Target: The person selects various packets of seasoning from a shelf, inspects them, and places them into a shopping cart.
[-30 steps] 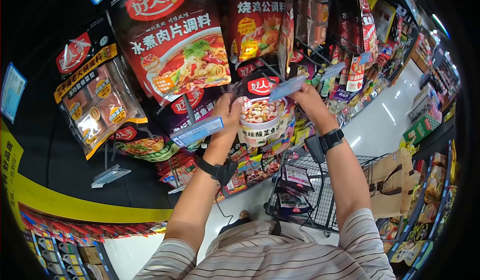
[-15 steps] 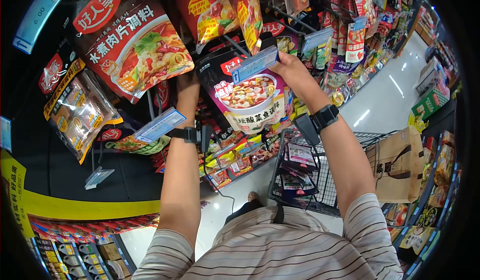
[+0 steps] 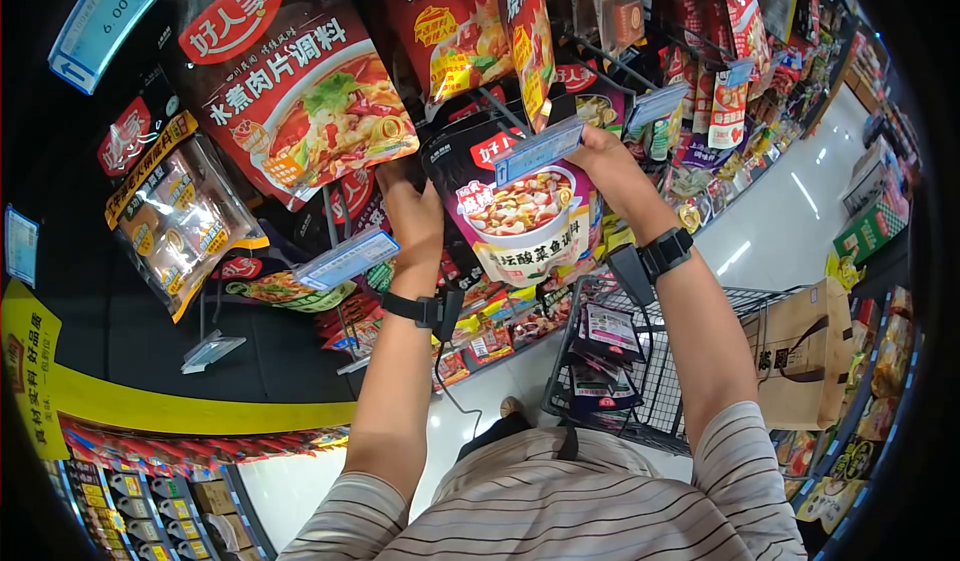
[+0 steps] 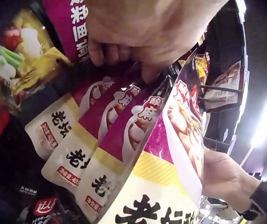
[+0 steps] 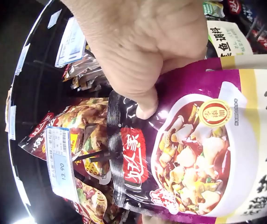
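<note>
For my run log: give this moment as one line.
right hand: pinches front purple packet top | left hand: holds hanging packets behind

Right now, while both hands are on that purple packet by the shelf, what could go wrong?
The right hand pinches the purple packet at its top, just beside the blue price tag. A hard tug might snag the packet or knock the tag askew. The left hand has its fingers among the matching packets behind, so those could get dragged along and perhaps drop to the floor.
</note>
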The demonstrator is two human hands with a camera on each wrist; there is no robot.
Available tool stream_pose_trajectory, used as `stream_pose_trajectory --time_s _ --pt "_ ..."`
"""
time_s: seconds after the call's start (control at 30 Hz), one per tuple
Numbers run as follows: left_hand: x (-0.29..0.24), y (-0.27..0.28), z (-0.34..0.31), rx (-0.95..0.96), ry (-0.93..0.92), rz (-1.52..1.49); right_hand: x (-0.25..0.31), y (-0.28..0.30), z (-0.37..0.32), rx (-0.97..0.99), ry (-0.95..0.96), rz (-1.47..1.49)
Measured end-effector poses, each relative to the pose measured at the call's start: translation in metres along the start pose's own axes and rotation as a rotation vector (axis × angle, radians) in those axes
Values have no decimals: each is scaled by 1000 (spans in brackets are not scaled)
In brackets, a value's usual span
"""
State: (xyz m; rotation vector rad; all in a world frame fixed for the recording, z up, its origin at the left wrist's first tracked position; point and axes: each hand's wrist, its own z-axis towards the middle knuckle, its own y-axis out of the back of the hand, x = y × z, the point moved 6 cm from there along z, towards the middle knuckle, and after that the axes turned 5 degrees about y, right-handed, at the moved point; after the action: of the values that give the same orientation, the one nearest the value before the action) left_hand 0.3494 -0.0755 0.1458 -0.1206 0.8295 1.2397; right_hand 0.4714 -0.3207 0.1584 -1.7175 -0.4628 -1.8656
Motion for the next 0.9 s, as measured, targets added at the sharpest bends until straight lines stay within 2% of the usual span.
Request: stream_pose_trajectory --time_s 0.07,0.17,0.3,0.4,0.63,0.73,0.77,0.87,0.9 --pt "-8 5 -2 -24 35 38 3 -1 0 -5 3 10" --pt "14 -2 -3 183 299 0 -3 1 5 5 55 5" --pt "-19 6 -4 45 57 -34 -4 2 7 17 68 -11" --pt "1 1 -11 47 112 -149 -13 7 13 45 102 -44" --pt "-32 10 -22 2 -28 28 -10 7 9 -1 66 -35" --pt "-30 12 -36 87 356 -377 -15 9 12 3 78 -14" --pt "-47 15 -41 100 554 -601 -16 10 13 3 86 -4" --pt "-45 4 -41 262 475 -599 -12 6 10 7 108 48" --pt "-48 -1 -38 207 409 -618 -10 6 9 7 112 45"
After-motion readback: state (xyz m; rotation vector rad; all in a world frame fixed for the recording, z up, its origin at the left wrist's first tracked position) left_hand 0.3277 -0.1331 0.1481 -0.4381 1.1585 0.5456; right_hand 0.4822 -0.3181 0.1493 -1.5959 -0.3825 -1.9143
